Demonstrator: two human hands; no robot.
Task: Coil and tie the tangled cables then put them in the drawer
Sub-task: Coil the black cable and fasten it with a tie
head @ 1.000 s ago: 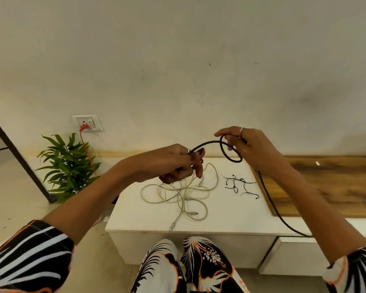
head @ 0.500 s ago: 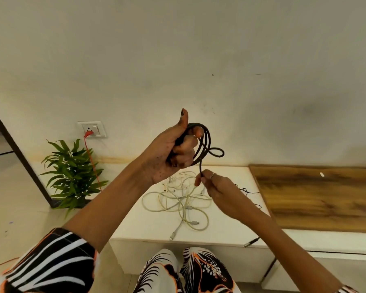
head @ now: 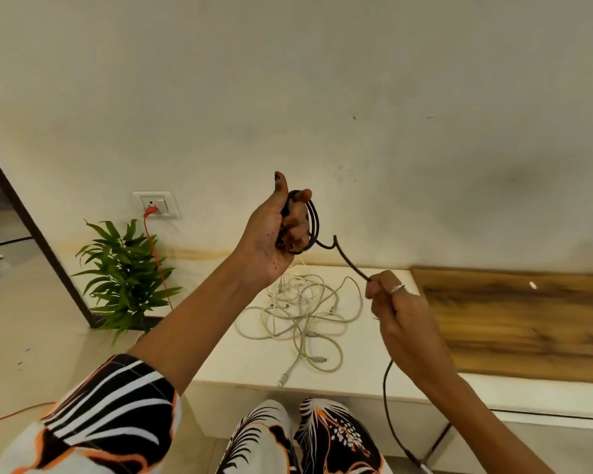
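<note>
Over the white desk [head: 240, 360] your two hands worked one black cable [head: 351, 265]: the left hand [head: 274, 234] gripped its coils, raised; the right hand [head: 396, 304] pinched the loose run. Better to keep each loop equal and lightly taut. One pale tangle [head: 305, 313] lay below, several cords, uncountable

Matt black rubbery cable [head: 351, 265], pale smooth plastic cables [head: 305, 313], grained wood panel [head: 514, 323], white matt cabinet top [head: 247, 360].
</note>
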